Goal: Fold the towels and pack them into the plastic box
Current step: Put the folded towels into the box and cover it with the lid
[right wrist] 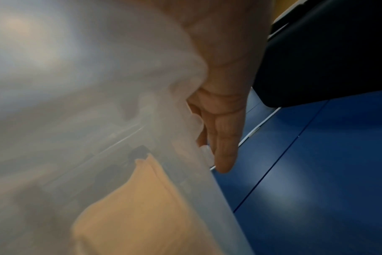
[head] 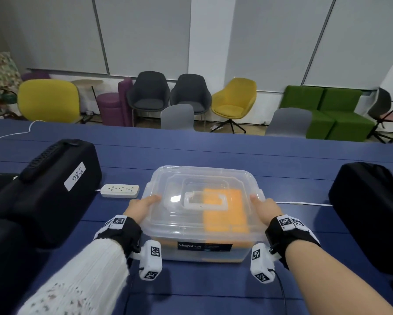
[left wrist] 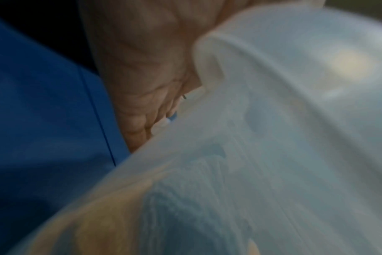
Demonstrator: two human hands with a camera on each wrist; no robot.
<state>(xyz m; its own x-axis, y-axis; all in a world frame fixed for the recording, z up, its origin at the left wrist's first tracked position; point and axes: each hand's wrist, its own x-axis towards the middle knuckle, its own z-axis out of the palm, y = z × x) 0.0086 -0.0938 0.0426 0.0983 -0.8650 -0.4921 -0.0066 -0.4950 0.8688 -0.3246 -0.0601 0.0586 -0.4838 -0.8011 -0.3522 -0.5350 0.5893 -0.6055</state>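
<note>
A clear plastic box (head: 191, 178) stands on the blue table (head: 213, 151) with its lid on and a white handle (head: 204, 200) lying flat on top. Through the lid an orange folded towel (head: 225, 212) shows on the right side. In the left wrist view a blue towel (left wrist: 185, 215) shows through the wall (left wrist: 273, 120). My left hand (head: 143, 206) clasps the box's left edge, thumb on the lid, fingers (left wrist: 142, 107) curled at the side clip. My right hand (head: 265, 208) clasps the right edge likewise, fingers (right wrist: 225, 124) down the wall (right wrist: 76, 86) beside the orange towel (right wrist: 137, 207).
A black hard case (head: 45, 189) with a white label lies to the left, a white power strip (head: 119, 190) beside it. A black bag (head: 370, 212) sits at the right, with a white cable (head: 304, 203) running to the box. Chairs stand beyond the table's far edge.
</note>
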